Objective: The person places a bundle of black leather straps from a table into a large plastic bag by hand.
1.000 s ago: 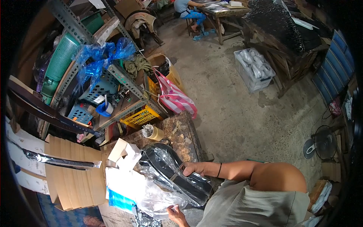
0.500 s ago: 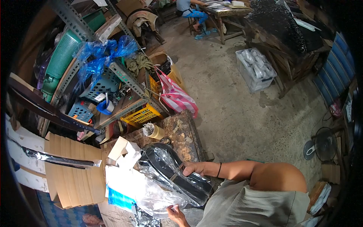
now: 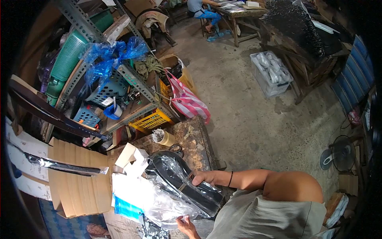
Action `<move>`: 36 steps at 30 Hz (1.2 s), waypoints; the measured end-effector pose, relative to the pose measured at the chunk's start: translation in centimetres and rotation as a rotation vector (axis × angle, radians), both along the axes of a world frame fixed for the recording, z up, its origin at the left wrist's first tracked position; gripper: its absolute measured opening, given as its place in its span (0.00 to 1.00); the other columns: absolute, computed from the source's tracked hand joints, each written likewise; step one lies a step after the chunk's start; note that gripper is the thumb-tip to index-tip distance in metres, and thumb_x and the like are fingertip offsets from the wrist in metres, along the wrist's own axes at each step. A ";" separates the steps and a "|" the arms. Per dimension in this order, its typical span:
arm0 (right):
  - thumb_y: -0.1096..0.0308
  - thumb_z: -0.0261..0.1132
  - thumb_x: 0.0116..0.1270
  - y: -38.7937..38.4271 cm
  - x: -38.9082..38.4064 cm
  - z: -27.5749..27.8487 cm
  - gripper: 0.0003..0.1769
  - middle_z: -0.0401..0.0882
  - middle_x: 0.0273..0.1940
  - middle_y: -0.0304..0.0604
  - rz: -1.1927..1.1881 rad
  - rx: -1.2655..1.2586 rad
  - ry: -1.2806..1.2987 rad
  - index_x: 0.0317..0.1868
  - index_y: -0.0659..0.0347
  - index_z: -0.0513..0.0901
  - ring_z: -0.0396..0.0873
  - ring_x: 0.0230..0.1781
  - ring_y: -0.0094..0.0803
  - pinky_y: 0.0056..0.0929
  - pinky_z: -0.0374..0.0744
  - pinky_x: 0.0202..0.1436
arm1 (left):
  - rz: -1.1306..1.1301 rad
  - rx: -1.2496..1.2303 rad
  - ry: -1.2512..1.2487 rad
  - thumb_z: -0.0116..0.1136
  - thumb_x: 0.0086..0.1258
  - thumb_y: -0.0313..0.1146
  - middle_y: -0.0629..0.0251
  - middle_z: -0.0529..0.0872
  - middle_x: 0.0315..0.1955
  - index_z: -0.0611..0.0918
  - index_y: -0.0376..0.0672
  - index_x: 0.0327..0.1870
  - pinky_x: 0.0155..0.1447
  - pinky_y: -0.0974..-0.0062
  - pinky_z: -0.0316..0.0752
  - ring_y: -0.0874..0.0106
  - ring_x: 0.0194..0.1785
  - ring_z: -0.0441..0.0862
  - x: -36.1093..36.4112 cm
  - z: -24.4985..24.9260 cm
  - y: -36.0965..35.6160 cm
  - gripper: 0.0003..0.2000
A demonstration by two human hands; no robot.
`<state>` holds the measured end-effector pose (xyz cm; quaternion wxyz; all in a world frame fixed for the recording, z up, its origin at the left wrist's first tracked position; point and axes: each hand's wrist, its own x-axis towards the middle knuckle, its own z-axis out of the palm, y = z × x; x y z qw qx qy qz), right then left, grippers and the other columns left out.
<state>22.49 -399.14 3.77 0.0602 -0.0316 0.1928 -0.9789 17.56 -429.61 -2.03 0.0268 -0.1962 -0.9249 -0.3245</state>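
Note:
A coiled black belt (image 3: 169,167) with a metal buckle piece lies in clear plastic on the worktable. My right hand (image 3: 202,177) is closed on it near the buckle, thumb on top. Below it, my left hand (image 3: 186,228) is at the edge of the clear plastic bag (image 3: 169,211), its thumb and finger apart; the other fingers are partly hidden. White boxes and a bright white sheet (image 3: 126,187) lie beside the bag, with a blue plastic packet (image 3: 128,208) under the sheet's edge.
Scissors (image 3: 176,149) and a yellowish cup (image 3: 165,137) stand on the table's far part. Cardboard pieces (image 3: 79,179) are at the left, below a metal shelf (image 3: 137,83) of baskets. A striped bag (image 3: 187,99), a clear bin (image 3: 271,75) and a fan (image 3: 343,153) are around; a person sits at a far table.
The view has shifted slightly, so the surroundings sit a little further right. Both hands and the belt have stayed nearly in place.

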 end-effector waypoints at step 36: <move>0.59 0.74 0.46 -0.2 -0.1 0.1 0.39 0.79 0.47 0.43 0.008 0.070 -0.014 0.58 0.64 0.70 0.80 0.41 0.29 0.29 0.81 0.45 | 0.034 0.012 -0.023 0.65 0.59 0.46 0.64 0.65 0.16 0.74 0.40 0.35 0.27 0.68 0.61 0.68 0.21 0.63 0.9 -1.5 -0.3 0.18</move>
